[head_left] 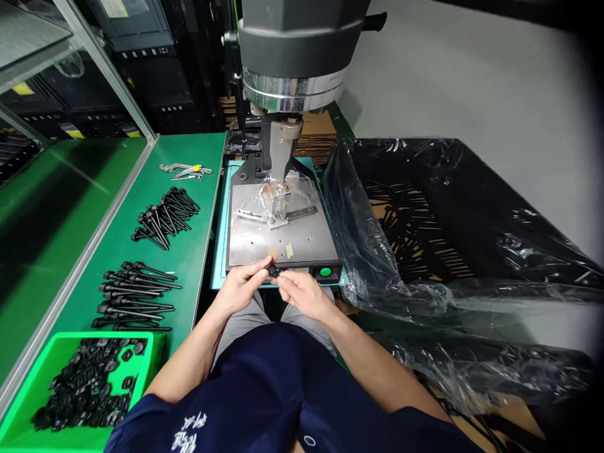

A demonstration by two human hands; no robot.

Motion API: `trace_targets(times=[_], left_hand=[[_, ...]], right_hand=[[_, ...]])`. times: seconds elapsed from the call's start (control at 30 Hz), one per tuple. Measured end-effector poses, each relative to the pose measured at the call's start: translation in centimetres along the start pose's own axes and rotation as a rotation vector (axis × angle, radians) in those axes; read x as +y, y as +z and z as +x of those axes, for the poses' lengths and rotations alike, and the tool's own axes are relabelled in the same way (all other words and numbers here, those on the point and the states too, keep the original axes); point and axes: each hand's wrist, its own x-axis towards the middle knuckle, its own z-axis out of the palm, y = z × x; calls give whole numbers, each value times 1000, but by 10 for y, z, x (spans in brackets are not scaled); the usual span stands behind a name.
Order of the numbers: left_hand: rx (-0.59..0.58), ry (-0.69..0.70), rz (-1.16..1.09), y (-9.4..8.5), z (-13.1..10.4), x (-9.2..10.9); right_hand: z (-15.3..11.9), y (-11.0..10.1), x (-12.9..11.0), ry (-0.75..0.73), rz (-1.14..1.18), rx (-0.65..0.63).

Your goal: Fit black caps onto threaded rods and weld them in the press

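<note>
In front of my body, at the near edge of the machine's metal base plate (255,242), both hands meet around a small black plastic part (272,270). My left hand (244,284) pinches it between thumb and fingers. From the other side, my right hand (304,292) grips the same part, with its fingertips closed. The fingers cover much of the piece, so its full shape is hidden. Beyond the hands, a metal fixture (278,192) wrapped in clear film sits under the press head (282,151). A green button (325,272) is just right of my right hand.
Bundles of black ribbed stems with thick heads (136,292) lie on the green table (189,251) at left, with hand tools (186,170) behind. A green bin (153,352) holds small black parts. At right stands a black film-lined box (495,207) containing long thin black pieces.
</note>
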Motion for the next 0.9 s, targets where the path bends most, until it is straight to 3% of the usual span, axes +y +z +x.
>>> trace_targets(times=[0.1,0.3,0.43,0.53,0.63,0.77,0.9], left_hand=[[-29,132,162,2,0,-5],[20,194,194,11,2,-19],[16,241,268,12,3,-18],[26,253,209,14,2,-14],[41,220,137,14,0,-11],[48,48,-139,16,3,-13],[87,-72,-378,19,6,-15]], right_hand=[[0,-1,3,-7,-22,28],[2,5,13,196,536,-75],[1,4,13,197,569,-43],[-1,1,8,235,667,-108],[-3,-1,5,280,729,-166],[-3,1,6,174,558,-88],[-4,3,4,170,437,-83]])
